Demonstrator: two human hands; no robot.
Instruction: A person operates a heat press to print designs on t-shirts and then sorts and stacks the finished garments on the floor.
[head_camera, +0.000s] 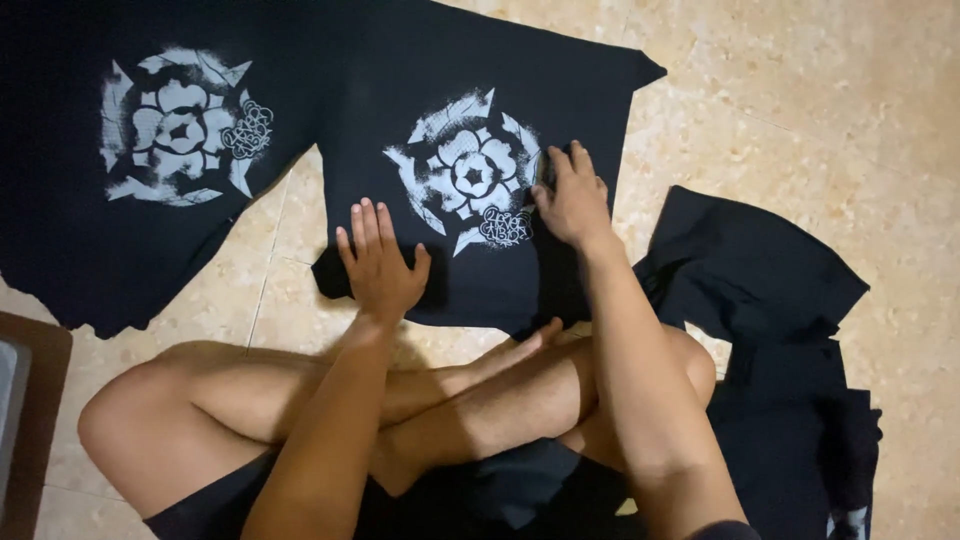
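Beige tiled floor (800, 90) all around, and you're sitting cross-legged on it. Your left hand (380, 265) lies flat on the near left part of a black T-shirt (560, 90) with a white flower print (468, 175), fingers straight and close together, gripping nothing. Your right hand (572, 200) presses down just right of the print, fingers slightly spread. Another printed black shirt (60, 230) lies far left, and a pile of dark clothes (770, 290) sits to the right.

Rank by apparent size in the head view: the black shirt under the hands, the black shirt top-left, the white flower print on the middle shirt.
1-2. Middle black shirt and top-left black shirt: both cut off by the frame edge, so unsure which is larger.
3. White flower print: clearly smallest.
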